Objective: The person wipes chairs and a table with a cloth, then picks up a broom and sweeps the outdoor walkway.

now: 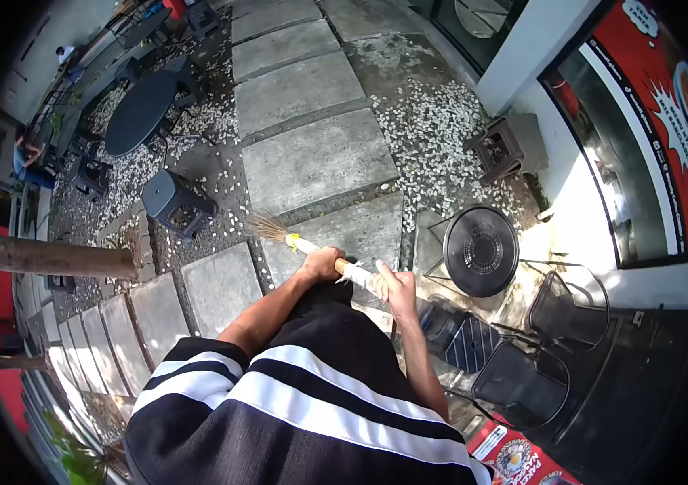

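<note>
A stick broom (305, 245) slants across the front of my body, its thin bristles fanned out to the upper left over a concrete slab. Yellow binding ties the bristles near the handle, and white wrapping covers part of the handle. My left hand (324, 263) is closed around the handle, nearer the bristles. Further along, by the other end, my right hand (397, 291) grips the white-wrapped part with its thumb stretched along it. Whether the bristle tips touch the ground I cannot tell.
Concrete slabs (319, 158) run ahead between patches of white pebbles (429, 129). A dark plastic stool (178, 202) and an oval table (140, 113) stand left, near a wooden post (53, 252). At right are a round black table (481, 250) and metal chairs (521, 380). Two people sit far left.
</note>
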Tool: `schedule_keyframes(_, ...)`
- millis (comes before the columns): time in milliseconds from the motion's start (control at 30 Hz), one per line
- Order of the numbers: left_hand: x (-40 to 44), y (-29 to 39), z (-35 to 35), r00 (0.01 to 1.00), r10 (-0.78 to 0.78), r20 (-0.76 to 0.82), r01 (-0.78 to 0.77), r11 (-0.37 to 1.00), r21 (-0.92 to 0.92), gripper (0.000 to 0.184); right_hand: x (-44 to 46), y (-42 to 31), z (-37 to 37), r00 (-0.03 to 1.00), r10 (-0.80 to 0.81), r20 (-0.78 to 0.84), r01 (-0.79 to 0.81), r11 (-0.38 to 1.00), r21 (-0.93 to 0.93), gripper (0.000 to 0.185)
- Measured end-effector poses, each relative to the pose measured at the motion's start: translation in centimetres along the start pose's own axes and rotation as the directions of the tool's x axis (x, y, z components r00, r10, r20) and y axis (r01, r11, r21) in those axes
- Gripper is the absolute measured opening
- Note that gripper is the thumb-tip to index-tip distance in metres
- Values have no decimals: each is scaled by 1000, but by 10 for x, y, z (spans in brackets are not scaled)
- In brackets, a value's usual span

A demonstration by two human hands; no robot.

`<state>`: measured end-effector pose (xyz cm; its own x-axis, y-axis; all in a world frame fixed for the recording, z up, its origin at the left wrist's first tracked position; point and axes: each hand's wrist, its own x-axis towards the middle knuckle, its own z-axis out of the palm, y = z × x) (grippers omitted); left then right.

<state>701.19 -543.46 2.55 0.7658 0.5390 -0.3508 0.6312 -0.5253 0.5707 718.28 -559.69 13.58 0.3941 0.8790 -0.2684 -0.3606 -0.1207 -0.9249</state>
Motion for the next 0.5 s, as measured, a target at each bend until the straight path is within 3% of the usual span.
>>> schedule_keyframes(100,34,-32,7,995,-100,7,100,995,-21,20,58,10,-1,998,36,49,-40,996,81,66)
schedule_keyframes(200,83,-79,29,987,-162,-2,162,986,-45,20,133,24,-5,983,161,88,-147,978,-146,64)
schedule_keyframes(300,153,-122,50,980,-193,-36,189,977,-99,19,205,56,-4,972,209,108,-185,963,-195,58)
schedule_keyframes(333,179,-133,55,994,-110,24,112,981,-161,19,223,63,-4,967,236,97,-212,954,-213,58)
schedule_keyframes(400,227,-142,69,991,63,121,-23,952,-305,19,257,70,-13,977,72,199,44,851,-523,45)
schedule_keyframes(433,260,-139,75,989,62,135,-13,942,-336,19,281,66,-25,976,104,190,15,842,-540,45)
schedule_keyframes(500,339,-118,82,947,321,-22,-289,818,-497,24,319,41,-44,996,-37,82,80,791,-607,40)
